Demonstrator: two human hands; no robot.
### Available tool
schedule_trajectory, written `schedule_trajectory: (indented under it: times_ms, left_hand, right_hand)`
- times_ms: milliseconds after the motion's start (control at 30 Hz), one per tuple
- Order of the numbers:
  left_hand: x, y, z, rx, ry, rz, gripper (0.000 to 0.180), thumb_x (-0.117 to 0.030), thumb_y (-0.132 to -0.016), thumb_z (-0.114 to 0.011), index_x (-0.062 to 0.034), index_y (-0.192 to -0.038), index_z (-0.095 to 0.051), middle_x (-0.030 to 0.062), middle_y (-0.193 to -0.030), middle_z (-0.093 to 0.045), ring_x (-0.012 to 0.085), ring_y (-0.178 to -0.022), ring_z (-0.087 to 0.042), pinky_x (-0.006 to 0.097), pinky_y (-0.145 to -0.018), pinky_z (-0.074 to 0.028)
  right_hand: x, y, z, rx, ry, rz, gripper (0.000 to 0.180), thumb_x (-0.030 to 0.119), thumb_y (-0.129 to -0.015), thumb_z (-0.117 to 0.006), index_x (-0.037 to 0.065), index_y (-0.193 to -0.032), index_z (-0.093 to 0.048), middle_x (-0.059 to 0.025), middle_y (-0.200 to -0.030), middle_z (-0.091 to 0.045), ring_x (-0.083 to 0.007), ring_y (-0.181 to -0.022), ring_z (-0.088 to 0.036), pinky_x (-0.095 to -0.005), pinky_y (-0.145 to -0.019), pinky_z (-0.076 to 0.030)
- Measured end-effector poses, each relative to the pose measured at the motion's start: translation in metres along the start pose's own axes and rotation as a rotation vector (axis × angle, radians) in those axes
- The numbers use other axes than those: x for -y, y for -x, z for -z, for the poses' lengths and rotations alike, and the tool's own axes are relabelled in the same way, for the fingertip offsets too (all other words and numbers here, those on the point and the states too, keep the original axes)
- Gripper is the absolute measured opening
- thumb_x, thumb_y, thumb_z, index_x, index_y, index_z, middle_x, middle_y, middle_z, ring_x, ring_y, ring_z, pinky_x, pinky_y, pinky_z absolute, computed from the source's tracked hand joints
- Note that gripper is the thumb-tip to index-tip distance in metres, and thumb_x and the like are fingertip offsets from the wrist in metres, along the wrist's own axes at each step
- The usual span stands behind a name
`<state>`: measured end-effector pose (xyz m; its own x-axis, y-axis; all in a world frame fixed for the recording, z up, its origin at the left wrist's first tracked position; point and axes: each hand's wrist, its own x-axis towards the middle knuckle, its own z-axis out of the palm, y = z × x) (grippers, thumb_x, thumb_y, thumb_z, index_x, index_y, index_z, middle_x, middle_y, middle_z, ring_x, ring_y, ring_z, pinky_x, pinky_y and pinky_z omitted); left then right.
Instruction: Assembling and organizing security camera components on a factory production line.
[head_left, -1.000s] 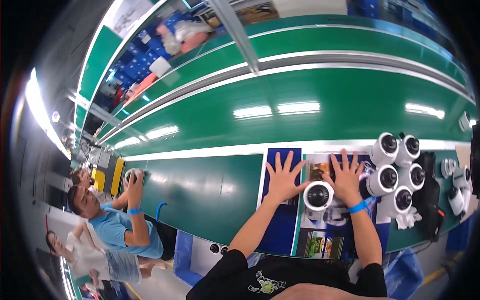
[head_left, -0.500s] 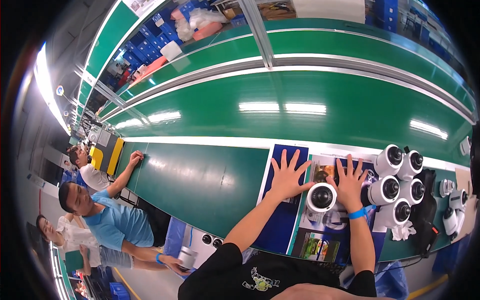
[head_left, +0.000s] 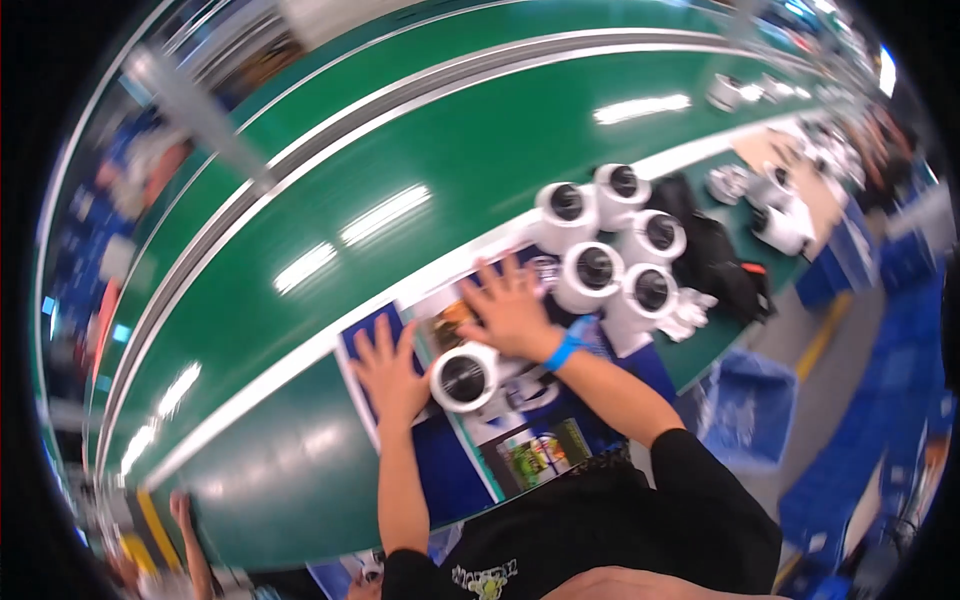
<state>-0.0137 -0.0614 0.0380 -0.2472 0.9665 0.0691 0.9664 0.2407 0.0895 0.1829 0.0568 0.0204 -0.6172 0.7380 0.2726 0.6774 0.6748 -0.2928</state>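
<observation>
Both of my hands rest with fingers spread over a printed blue mat [head_left: 450,460] on the green bench. A white dome camera [head_left: 464,378] with a dark round lens stands upright between them. My left hand [head_left: 391,372] lies just left of it, its thumb near the white housing; whether it touches, I cannot tell. On the far right side of that camera is my right hand [head_left: 510,312], a blue band on its wrist. Neither hand grips anything. Several more white dome cameras [head_left: 592,270] stand grouped to the right of my right hand.
Crumpled white material [head_left: 688,314] lies beside the grouped cameras, next to a black bag-like item [head_left: 708,245]. Further right are white camera parts [head_left: 785,222] on brown cardboard. A blue lined bin [head_left: 748,405] stands below the bench's right edge. A co-worker's arm [head_left: 190,540] reaches in at the lower left.
My view has swung to the right and tilted, so the bench runs diagonally and the co-workers are mostly out of view. Both hands stay spread beside the same dome camera.
</observation>
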Motion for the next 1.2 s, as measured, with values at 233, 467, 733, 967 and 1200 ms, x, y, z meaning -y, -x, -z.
schedule_trajectory:
  times_ms: [233,467,733,967,1200]
  left_hand:
    - [-0.014,0.001,-0.005,0.036,-0.013,0.018,0.078,-0.049,-0.072,-0.070,-0.0293,-0.142,-0.042,0.0072,-0.158,-0.019,0.0453,-0.142,-0.012,0.071,-0.105,-0.010]
    - [-0.021,0.002,0.002,0.092,-0.022,0.051,0.079,-0.046,-0.072,-0.071,-0.0299,-0.143,-0.040,0.0063,-0.158,-0.017,0.0438,-0.143,-0.010,0.070,-0.107,-0.007]
    - [-0.017,0.001,0.004,0.081,-0.005,0.058,0.078,-0.045,-0.073,-0.071,-0.0294,-0.143,-0.040,0.0066,-0.158,-0.017,0.0436,-0.143,-0.009,0.070,-0.107,-0.007]
    - [-0.017,0.002,0.000,0.047,0.035,0.057,0.079,-0.043,-0.073,-0.072,-0.0253,-0.142,-0.040,0.0047,-0.158,-0.018,0.0412,-0.144,-0.008,0.070,-0.107,-0.006]
    - [-0.018,0.001,0.001,0.063,0.011,0.070,0.084,-0.045,-0.072,-0.073,-0.0230,-0.144,-0.037,0.0036,-0.158,-0.019,0.0398,-0.144,-0.008,0.069,-0.108,-0.005]
  right_hand:
    - [-0.009,0.010,0.004,0.030,-0.014,-0.031,0.078,0.063,-0.083,-0.051,0.015,-0.143,-0.039,-0.0220,-0.151,-0.027,-0.0554,-0.137,-0.015,-0.0735,-0.103,-0.012]
    - [-0.009,0.016,-0.001,-0.064,-0.014,-0.009,0.070,0.061,-0.082,-0.055,0.017,-0.136,-0.050,-0.0224,-0.149,-0.029,-0.0543,-0.136,-0.016,-0.0745,-0.100,-0.017]
    - [-0.006,0.012,-0.004,-0.108,-0.006,0.005,0.067,0.062,-0.082,-0.054,0.017,-0.133,-0.054,-0.0223,-0.149,-0.028,-0.0543,-0.136,-0.016,-0.0748,-0.099,-0.018]
    - [-0.008,0.012,-0.003,-0.085,0.000,0.000,0.068,0.062,-0.082,-0.053,0.017,-0.134,-0.053,-0.0222,-0.149,-0.029,-0.0544,-0.136,-0.015,-0.0748,-0.099,-0.018]
    - [-0.007,0.012,-0.003,-0.089,0.001,0.004,0.069,0.063,-0.082,-0.053,0.018,-0.135,-0.052,-0.0222,-0.150,-0.028,-0.0547,-0.136,-0.015,-0.0748,-0.100,-0.017]
